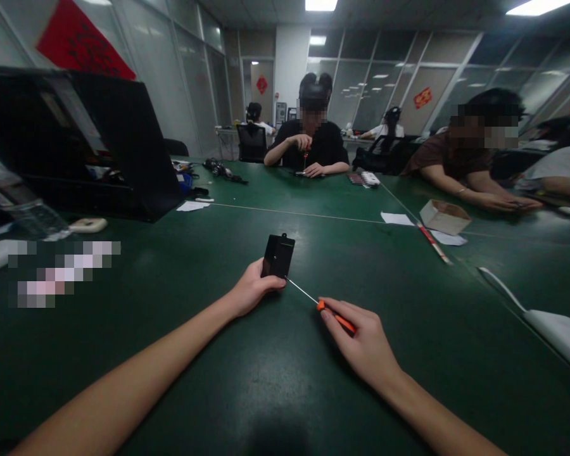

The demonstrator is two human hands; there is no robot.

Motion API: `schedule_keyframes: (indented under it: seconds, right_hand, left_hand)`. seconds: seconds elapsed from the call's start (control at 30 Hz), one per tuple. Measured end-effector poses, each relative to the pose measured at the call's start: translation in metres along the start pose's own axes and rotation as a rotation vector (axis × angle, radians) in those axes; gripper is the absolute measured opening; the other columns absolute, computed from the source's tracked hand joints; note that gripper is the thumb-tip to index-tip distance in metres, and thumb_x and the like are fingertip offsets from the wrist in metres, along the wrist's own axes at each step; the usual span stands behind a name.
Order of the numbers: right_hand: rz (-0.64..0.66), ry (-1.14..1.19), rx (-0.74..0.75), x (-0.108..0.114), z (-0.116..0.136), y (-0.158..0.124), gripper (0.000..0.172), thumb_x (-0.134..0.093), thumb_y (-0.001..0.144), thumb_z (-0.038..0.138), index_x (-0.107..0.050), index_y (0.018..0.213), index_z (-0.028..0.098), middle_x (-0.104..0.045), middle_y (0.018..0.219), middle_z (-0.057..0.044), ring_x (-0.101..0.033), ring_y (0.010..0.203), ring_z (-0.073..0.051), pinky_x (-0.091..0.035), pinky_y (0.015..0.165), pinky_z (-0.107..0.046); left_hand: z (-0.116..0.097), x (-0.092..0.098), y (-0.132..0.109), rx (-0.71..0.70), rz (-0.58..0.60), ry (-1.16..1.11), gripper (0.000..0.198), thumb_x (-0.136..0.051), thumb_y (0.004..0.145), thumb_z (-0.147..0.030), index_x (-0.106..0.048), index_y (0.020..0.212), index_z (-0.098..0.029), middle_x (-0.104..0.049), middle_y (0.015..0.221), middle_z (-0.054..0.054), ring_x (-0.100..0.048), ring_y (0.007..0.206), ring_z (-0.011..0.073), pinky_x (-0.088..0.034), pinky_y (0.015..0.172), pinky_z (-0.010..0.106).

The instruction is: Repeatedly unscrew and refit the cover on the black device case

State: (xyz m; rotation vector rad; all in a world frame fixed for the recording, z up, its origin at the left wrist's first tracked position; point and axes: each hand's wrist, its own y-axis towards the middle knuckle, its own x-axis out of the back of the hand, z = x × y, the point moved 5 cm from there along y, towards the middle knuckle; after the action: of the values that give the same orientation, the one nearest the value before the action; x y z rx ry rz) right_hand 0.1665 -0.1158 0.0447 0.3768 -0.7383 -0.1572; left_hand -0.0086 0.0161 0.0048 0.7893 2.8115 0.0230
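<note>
A flat black rectangular case (279,253) with a small tab on its top edge is held above the green table, tilted up. My left hand (254,288) is closed around its lower left part, thumb along the bottom edge. In my right hand (361,332) is a screwdriver (342,322) with an orange and black handle and a long thin metal shaft. The shaft points up and left, its tip at the case's lower right corner, near my left thumb. Whether the tip sits in a screw is too small to tell.
The green table (218,392) carries a large black open box (118,145) and a clear plastic bottle (23,190) at left. A small cardboard box (445,216), paper (397,218) and a white power strip (558,335) lie at right. Co-workers sit across and at right.
</note>
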Motion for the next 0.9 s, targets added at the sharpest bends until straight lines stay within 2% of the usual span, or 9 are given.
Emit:
schedule_keyframes:
  seconds: [0.1,0.2,0.3,0.4,0.5,0.63,0.73,0.83,0.9]
  right_hand:
    - [0.020,0.052,-0.077,0.000,-0.001,0.001,0.028,-0.058,0.090,0.034,-0.074,0.107,0.018,-0.074,0.106,-0.009,-0.069,0.095,-0.026,-0.054,0.088,-0.041]
    - [0.106,0.194,-0.257,-0.004,-0.004,0.001,0.034,-0.058,0.089,0.038,-0.071,0.112,0.017,-0.074,0.088,-0.007,-0.067,0.075,-0.020,-0.055,0.068,-0.033]
    - [0.232,0.503,-0.487,-0.012,-0.004,-0.003,0.043,-0.058,0.088,0.045,-0.065,0.120,0.016,-0.061,0.064,0.001,-0.044,0.044,-0.009,-0.033,0.039,-0.020]
    - [0.335,0.876,-0.695,-0.020,-0.001,-0.009,0.044,-0.053,0.090,0.048,-0.063,0.120,0.018,-0.056,0.066,0.003,-0.020,0.038,-0.003,-0.011,0.035,-0.017]
    - [0.377,1.030,-0.799,-0.023,0.000,-0.012,0.039,-0.056,0.088,0.041,-0.062,0.120,0.019,-0.054,0.069,0.003,-0.013,0.039,-0.002,-0.005,0.036,-0.017]
    - [0.327,0.728,-0.666,-0.019,-0.008,-0.009,0.039,-0.060,0.086,0.036,-0.065,0.119,0.017,-0.056,0.068,0.001,-0.028,0.041,-0.004,-0.019,0.037,-0.018]
    - [0.209,0.261,-0.307,-0.007,-0.004,-0.002,0.031,-0.060,0.087,0.028,-0.070,0.114,0.019,-0.066,0.082,-0.005,-0.056,0.065,-0.014,-0.045,0.059,-0.026]
    - [0.136,-0.032,-0.004,0.003,0.008,0.000,0.030,-0.055,0.089,0.024,-0.071,0.115,0.019,-0.069,0.094,-0.009,-0.063,0.082,-0.021,-0.050,0.078,-0.036]
    - [0.123,-0.067,0.005,0.008,0.010,0.003,0.032,-0.055,0.091,0.028,-0.070,0.117,0.017,-0.071,0.096,-0.010,-0.065,0.082,-0.021,-0.051,0.078,-0.037]
  left_hand:
    - [-0.003,0.002,-0.001,-0.026,-0.030,0.074,0.027,-0.073,0.065,-0.020,-0.058,0.087,-0.015,-0.060,0.078,0.000,-0.054,0.069,0.0145,-0.041,0.063,0.026]
    - [-0.012,0.001,-0.005,-0.085,-0.075,0.209,0.029,-0.075,0.065,-0.021,-0.059,0.088,-0.015,-0.062,0.081,0.001,-0.056,0.074,0.0167,-0.042,0.067,0.026]
    - [-0.019,-0.003,-0.011,-0.149,-0.106,0.345,0.032,-0.074,0.067,-0.021,-0.060,0.096,-0.015,-0.063,0.086,0.002,-0.057,0.079,0.0188,-0.043,0.071,0.028]
    - [-0.022,-0.009,-0.016,-0.202,-0.104,0.460,0.037,-0.072,0.070,-0.022,-0.059,0.104,-0.016,-0.063,0.088,0.003,-0.057,0.080,0.0197,-0.044,0.072,0.029]
    - [-0.022,-0.012,-0.019,-0.229,-0.093,0.572,0.038,-0.070,0.073,-0.023,-0.058,0.108,-0.015,-0.062,0.088,0.003,-0.056,0.077,0.0191,-0.044,0.069,0.028]
    - [-0.024,-0.014,-0.020,-0.231,-0.116,0.650,0.035,-0.068,0.073,-0.023,-0.057,0.106,-0.014,-0.061,0.088,0.003,-0.055,0.077,0.0181,-0.043,0.069,0.028]
    - [-0.024,-0.016,-0.021,-0.203,-0.130,0.609,0.030,-0.067,0.075,-0.024,-0.057,0.102,-0.015,-0.060,0.086,0.002,-0.055,0.077,0.0176,-0.044,0.070,0.028]
    - [-0.023,-0.019,-0.022,-0.177,-0.139,0.546,0.027,-0.067,0.074,-0.024,-0.056,0.098,-0.016,-0.060,0.085,0.001,-0.056,0.077,0.0175,-0.044,0.069,0.027]
    - [-0.023,-0.021,-0.023,-0.169,-0.141,0.526,0.028,-0.068,0.073,-0.023,-0.056,0.097,-0.016,-0.060,0.086,0.000,-0.056,0.079,0.0178,-0.044,0.070,0.027]
